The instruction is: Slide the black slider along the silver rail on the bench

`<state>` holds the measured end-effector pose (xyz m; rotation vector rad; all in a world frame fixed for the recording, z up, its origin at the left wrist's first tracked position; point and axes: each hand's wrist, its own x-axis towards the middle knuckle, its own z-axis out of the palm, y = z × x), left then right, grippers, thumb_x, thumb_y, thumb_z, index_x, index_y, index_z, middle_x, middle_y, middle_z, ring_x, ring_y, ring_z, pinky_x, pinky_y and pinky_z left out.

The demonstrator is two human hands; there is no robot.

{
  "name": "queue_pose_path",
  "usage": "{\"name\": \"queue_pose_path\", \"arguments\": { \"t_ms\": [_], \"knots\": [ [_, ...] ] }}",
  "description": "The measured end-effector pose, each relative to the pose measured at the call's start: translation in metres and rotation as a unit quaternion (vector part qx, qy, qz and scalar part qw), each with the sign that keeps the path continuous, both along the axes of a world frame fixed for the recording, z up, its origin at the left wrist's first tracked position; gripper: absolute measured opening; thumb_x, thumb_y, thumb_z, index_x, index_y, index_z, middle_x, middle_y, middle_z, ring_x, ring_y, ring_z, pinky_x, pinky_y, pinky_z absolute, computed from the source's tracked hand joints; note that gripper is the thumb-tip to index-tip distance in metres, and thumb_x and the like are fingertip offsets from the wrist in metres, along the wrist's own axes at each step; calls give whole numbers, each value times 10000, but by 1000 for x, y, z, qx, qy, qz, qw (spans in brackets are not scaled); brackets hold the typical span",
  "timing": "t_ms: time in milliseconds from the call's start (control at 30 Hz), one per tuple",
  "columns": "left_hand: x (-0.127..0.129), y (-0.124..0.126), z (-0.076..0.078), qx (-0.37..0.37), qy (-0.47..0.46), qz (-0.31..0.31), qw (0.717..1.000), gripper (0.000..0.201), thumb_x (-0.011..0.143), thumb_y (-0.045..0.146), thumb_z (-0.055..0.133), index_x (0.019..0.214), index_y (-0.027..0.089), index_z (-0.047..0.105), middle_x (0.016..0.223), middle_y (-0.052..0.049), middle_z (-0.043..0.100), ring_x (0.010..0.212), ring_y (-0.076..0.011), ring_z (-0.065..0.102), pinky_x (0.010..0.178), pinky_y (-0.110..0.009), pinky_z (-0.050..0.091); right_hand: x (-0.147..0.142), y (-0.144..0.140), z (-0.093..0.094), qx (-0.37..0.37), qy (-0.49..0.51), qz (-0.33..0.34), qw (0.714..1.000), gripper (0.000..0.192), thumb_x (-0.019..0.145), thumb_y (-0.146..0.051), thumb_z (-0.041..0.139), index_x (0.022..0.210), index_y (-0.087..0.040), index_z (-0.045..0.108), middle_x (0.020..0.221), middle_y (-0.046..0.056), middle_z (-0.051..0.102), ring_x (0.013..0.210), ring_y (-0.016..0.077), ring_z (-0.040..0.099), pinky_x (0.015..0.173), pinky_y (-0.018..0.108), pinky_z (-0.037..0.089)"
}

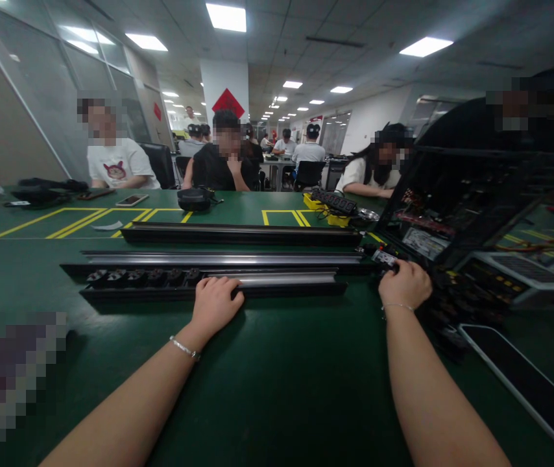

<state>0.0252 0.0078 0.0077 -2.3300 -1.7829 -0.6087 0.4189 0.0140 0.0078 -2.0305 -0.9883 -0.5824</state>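
My left hand (216, 305) is closed over the nearest black channel rail (281, 287), fingers over its top and thumb on the near side. Directly left of those fingers, a row of several small black round parts (155, 279) sits in the rail's groove; the rest of its silver groove is bare. My right hand (407, 285) has its fingers curled together at the edge of a pile of small black parts (466, 292). What it holds, if anything, is hidden. A small black-and-silver piece (384, 257) lies just beyond its fingertips.
Two more long rails, a middle one (228, 259) and a far one (242, 233), lie parallel behind. At right stand an open black case (423, 214), a grey boxed unit (510, 279) and a phone (525, 383). Several people sit across the green table (281, 389).
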Motion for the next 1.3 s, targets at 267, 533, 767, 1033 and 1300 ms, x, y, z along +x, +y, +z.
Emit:
{"name": "queue_pose_path", "arguments": {
  "t_ms": [267,533,767,1033,1300],
  "knots": [
    [1,0,-2,0,0,5,1000,302,820,371,406,977,270,643,924,-28,678,909,-227,555,909,-431,307,-79,14,8,-41,-72,218,972,375,792,-184,400,1110,-151,597,1220,124,526,1187,241,408,1016,428,297],
    [-1,-1,9,87,-52,45,994,300,846,372,403,1027,265,617,1201,-44,580,1208,-244,423,1028,-429,246,-154,7,-5,-171,-127,413,885,378,881,-258,356,1186,-257,580,1260,24,566,1192,192,454,1030,415,305],
    [-7,5,-3,95,-40,104,989,310,838,332,405,1053,213,593,1249,-86,555,1272,-273,358,1067,-488,197,-151,6,0,-189,-120,411,884,380,883,-263,361,1191,-254,585,1268,7,564,1193,185,464,992,375,353],
    [-9,9,1,88,-71,11,993,272,826,234,394,1001,186,597,1170,-84,587,1158,-217,462,1031,-364,321,-155,6,0,-184,-112,405,889,372,869,-246,383,1175,-255,595,1262,11,569,1187,191,468,971,376,367],
    [-12,12,-1,102,-91,-13,990,237,808,187,393,930,185,596,1023,-72,631,1062,-208,514,991,-352,361,-155,5,1,-186,-119,399,890,373,876,-260,366,1169,-250,597,1262,4,569,1181,186,470,952,364,374]
  ]
}}
